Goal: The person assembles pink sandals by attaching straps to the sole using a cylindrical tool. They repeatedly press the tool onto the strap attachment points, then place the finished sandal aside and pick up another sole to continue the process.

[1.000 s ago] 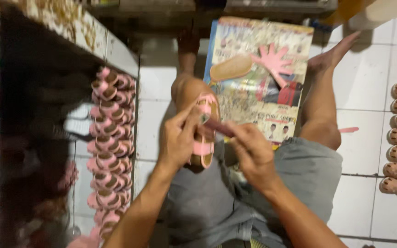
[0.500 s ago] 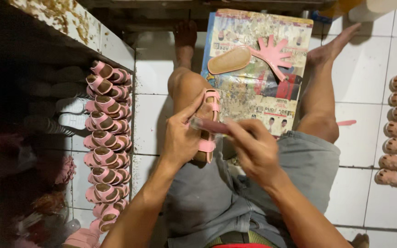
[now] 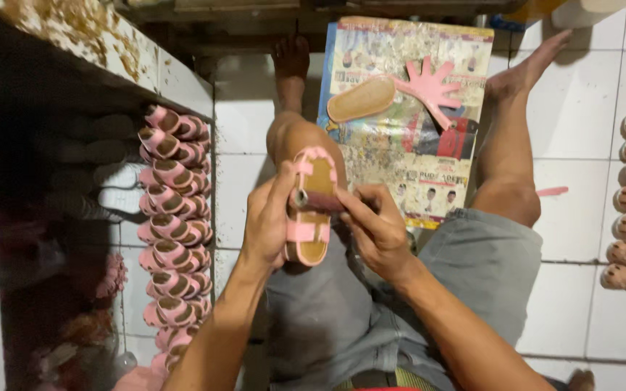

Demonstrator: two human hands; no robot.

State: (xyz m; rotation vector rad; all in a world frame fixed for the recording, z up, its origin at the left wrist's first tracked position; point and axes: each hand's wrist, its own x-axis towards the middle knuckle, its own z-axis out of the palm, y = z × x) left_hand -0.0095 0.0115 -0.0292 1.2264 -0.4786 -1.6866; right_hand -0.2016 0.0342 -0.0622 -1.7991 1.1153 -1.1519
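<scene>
Gripping pink strappy sandal (image 3: 309, 217) w/ both hands.

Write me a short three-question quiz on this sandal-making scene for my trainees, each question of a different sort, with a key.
1. True or false: the pink sandal rests on the person's knee.
2. Which hand grips the sandal's side? A) left hand B) right hand
3. Fill in: the tan insole and pink hand-shaped cutout lie on a printed ____ on the floor.

Key: 1 true; 2 A; 3 sheet. The right hand presses a small dark tool onto the sandal. Finished sandals stand in rows at the left.
</scene>
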